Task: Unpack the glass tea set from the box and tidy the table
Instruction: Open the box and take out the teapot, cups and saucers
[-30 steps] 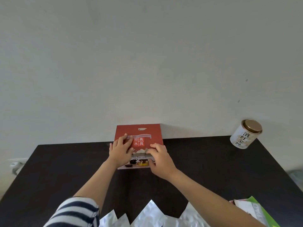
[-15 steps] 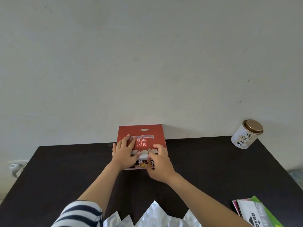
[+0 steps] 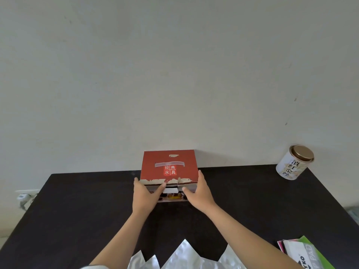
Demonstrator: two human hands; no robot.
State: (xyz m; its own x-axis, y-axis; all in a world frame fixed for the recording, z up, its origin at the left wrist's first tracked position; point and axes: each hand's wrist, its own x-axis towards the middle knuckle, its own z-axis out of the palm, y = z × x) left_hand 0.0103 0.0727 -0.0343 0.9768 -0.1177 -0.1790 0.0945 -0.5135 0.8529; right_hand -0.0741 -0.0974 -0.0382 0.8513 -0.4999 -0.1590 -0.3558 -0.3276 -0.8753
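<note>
On the dark counter by the wall, left hand and right hand clasping red box; best lifted level, lid eased open slowly.

two bare hands: the left hand and the right hand. one red rectangular cardboard box with white characters on its lid, sitting between the fingers of both hands. one dark, flat-topped table beneath them. one white cylindrical tin with a bronze metal lid, well to the right of the right fingers. one stack of flat printed packets, green and white, nearer than the right fingers. about four crinkled silver foil points, nearer than both sets of fingers.
</note>
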